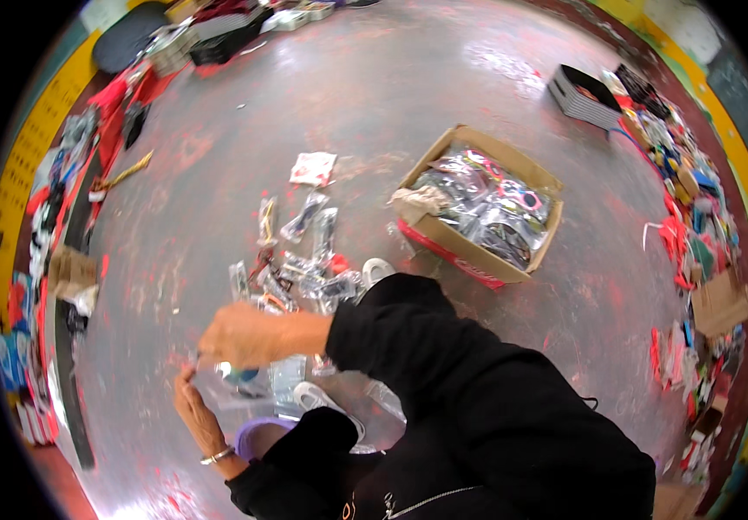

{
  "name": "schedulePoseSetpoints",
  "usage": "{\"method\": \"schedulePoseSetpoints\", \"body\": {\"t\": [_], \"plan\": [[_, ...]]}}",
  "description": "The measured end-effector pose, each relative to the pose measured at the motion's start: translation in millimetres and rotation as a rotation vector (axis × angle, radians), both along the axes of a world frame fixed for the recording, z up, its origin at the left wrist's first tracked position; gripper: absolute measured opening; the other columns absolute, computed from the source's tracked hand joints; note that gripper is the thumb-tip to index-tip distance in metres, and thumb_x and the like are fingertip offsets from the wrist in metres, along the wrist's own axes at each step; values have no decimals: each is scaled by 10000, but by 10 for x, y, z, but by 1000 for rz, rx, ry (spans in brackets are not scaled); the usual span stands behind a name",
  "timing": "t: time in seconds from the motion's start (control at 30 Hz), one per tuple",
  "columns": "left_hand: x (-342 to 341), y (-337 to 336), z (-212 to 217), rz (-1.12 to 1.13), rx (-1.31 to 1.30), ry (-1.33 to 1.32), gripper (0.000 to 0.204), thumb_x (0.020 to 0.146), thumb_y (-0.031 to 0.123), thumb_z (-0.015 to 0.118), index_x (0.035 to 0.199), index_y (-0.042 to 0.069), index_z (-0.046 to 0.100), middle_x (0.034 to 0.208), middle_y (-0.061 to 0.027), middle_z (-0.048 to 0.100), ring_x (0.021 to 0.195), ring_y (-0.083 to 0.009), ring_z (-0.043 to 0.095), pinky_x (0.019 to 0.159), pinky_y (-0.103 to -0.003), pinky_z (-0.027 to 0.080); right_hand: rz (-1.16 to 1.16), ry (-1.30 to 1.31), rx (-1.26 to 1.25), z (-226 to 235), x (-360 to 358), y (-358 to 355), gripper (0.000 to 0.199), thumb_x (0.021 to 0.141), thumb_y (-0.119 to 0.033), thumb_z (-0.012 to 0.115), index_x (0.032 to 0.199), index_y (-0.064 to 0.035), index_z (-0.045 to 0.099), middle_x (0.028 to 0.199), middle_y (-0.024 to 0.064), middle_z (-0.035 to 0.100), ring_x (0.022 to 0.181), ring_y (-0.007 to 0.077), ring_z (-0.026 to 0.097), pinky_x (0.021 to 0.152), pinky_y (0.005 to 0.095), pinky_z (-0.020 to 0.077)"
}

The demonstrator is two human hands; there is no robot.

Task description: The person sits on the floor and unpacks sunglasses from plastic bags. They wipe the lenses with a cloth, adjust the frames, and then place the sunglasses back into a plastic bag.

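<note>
Both hands pinch a clear plastic packet (244, 381) well clear of the open brown cardboard box (478, 208): left hand (196, 412) grips its lower edge; right hand (239, 336) closes over its top. Bare grey-red floor (374, 95) lies open beyond the box; a heap of clear packets (300, 269) sits between box and hands.

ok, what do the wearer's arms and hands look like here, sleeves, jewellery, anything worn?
Both arms wear loose black long sleeves ending at the wrists. Both hands are bare, no gloves. The left hand has a thin silver bangle at the wrist. The right hand shows nothing worn that I can make out.
</note>
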State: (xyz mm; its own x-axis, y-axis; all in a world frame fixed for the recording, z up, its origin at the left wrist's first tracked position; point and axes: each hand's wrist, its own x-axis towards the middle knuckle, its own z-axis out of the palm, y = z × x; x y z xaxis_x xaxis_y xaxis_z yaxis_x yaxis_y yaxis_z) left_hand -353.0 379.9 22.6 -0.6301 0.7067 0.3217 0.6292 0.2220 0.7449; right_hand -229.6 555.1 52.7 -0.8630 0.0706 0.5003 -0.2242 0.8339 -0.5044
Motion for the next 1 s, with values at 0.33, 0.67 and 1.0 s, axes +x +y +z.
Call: {"method": "schedulePoseSetpoints", "body": {"t": [0.33, 0.67, 1.0], "plan": [[390, 341, -7, 275, 205, -41, 475, 933, 353, 354, 718, -54, 474, 595, -3, 355, 562, -125, 285, 477, -275, 256, -56, 31, -292, -3, 57, -97, 276, 787, -273, 508, 649, -47, 585, 581, 138, 561, 586, 334, 561, 505, 426, 414], [30, 228, -189, 574, 59, 229, 557, 916, 417, 333, 559, -7, 386, 514, -79, 346, 511, -215, 303, 495, -367, 319, -418, 421, -242, 215, 737, 788, 241, 795, -259, 528, 687, -44, 552, 621, 114, 551, 617, 291, 563, 528, 382, 420], [208, 382, -396, 448, -76, 208, 519, 910, 392, 355, 573, 2, 408, 545, -74, 391, 534, -200, 362, 530, -338, 331, -1418, 711, -1309, -1528, 3935, 1781, 268, 867, -249, 511, 915, -1, 599, 770, 65, 610, 653, 108, 555, 595, 251, 449]]}}
